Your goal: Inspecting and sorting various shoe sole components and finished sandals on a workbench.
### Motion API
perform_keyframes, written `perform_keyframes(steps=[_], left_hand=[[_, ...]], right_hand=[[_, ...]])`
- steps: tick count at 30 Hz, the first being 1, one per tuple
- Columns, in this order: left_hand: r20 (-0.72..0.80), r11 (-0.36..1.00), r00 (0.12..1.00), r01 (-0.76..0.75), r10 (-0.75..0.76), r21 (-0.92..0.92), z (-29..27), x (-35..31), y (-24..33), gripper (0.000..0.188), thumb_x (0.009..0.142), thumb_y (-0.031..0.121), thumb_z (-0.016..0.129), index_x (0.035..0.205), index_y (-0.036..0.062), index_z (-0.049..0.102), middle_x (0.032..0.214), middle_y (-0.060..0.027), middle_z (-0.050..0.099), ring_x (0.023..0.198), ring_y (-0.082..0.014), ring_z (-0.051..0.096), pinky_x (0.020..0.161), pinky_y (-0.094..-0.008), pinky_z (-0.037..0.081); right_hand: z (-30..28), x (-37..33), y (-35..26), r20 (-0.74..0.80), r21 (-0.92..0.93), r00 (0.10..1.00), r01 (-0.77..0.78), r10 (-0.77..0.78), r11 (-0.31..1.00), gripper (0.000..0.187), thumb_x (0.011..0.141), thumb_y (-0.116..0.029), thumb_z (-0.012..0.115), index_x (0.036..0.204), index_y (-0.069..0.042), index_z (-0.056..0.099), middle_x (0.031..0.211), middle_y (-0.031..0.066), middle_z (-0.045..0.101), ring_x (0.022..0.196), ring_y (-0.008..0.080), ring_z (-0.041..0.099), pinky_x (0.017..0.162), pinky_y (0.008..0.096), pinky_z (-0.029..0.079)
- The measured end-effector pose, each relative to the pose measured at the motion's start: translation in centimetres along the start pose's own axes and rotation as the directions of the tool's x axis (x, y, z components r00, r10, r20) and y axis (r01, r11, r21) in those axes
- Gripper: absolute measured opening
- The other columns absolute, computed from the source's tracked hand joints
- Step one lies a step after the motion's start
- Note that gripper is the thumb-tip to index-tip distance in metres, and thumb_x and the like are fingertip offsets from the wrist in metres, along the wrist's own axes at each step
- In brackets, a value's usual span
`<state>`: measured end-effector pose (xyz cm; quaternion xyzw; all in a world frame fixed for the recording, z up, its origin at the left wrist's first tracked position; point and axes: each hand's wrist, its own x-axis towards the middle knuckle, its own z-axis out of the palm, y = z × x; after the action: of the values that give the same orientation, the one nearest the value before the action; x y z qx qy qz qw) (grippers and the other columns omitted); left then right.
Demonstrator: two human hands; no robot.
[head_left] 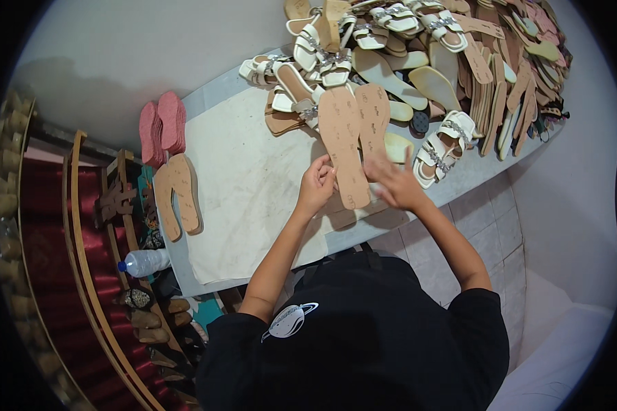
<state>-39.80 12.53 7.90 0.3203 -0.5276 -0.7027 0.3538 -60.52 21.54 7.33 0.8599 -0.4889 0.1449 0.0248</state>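
Observation:
My left hand [315, 185] is closed on the left edge of a tan insole [344, 147] with dark marks on it. The insole lies over the near side of the table, its broad end pointing away from me. A second tan insole [372, 113] sits just right of it, partly covered along its left side. At that one's lower end is my right hand [397, 185], slightly blurred, its thumb stretched up and fingers apart; whether it touches an insole is hard to tell. A white strappy sandal [445, 149] rests to the right of this hand.
White sandals [308, 48] and many stacked insoles [490, 96] heap up at the far right. On the table's left are pink sole stacks [162, 127] and a pair of tan insoles [189, 195]. A pale sheet [240, 164] covers the tabletop. A plastic bottle [144, 263] stands by the left corner.

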Motion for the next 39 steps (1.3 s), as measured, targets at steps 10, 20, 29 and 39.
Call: perform_keyframes(steps=[10,20,29,39], left_hand=[[0.05,1.0,0.999,0.021,-0.021,0.002,-5.0,-6.0,2.1,0.032,0.09,0.003,0.043,0.122,-0.0011,0.039,0.082,-0.0049,0.056,0.07,-0.0074,0.054,0.062,-0.0187,0.043],[-0.094,0.975,0.995,0.049,-0.029,0.217,-15.2,-12.8,3.0,0.032,0.089,0.003,0.043,0.12,-0.0007,0.04,0.071,-0.0009,0.048,0.064,-0.0054,0.046,0.059,-0.0186,0.038],[-0.49,0.926,0.853,0.02,0.181,0.377,-27.0,-18.1,2.2,0.031,0.092,0.005,0.041,0.122,-0.0022,0.041,0.084,-0.0033,0.057,0.075,-0.0062,0.052,0.067,-0.02,0.043],[-0.658,0.884,0.643,-0.065,0.391,0.462,-36.1,-21.4,4.0,0.026,0.089,0.004,0.045,0.112,-0.0014,0.053,0.086,-0.0121,0.062,0.081,-0.0152,0.059,0.071,-0.0268,0.046]], right_hand=[[-0.2,9.3,-3.7,0.031,0.084,0.871,0.487,-0.491,0.869,0.051,0.087,-0.051,0.035,0.134,-0.032,0.034,0.142,-0.0061,0.028,0.131,0.0155,0.025,0.104,0.0578,-0.001],[1.7,22.4,-4.9,-0.249,0.157,0.905,-0.313,0.344,0.937,0.052,0.09,-0.037,0.039,0.134,-0.009,0.033,0.141,0.0173,0.024,0.128,0.0332,0.028,0.1,0.0618,0.011],[7.6,25.2,-24.2,-0.221,0.504,0.951,-0.077,0.214,0.86,0.061,0.08,-0.023,0.059,0.131,-0.001,0.035,0.127,0.0188,0.042,0.115,0.0337,0.041,0.096,0.0447,0.03],[11.4,31.2,-33.2,-0.015,0.545,0.999,0.048,-0.047,0.837,0.079,0.078,-0.037,0.059,0.138,-0.003,0.02,0.139,0.0213,0.027,0.131,0.0359,0.021,0.103,0.0558,0.008]])
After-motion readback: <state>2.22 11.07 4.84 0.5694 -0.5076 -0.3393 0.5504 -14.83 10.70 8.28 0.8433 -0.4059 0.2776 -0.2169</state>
